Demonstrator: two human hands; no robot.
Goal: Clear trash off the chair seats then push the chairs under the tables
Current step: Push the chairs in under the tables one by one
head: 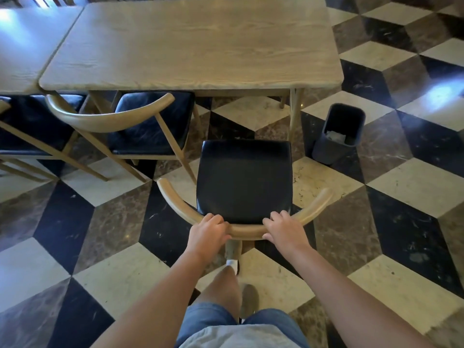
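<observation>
Now I have my left hand (207, 232) and my right hand (283, 228) curled over the curved pale wooden backrest rail (244, 231) of the black-cushioned wooden chair (244, 179), each grip wrapped round the rail. The seat looks bare of trash, so I judge this the push. The chair stands on the chequered floor (401, 184), just short of the long light-wood desk (195, 46), its seat front facing the desk edge, front-to-back axis running straight away from me. I'd push evenly with both hands, keeping it clear of the desk leg (293, 116)
</observation>
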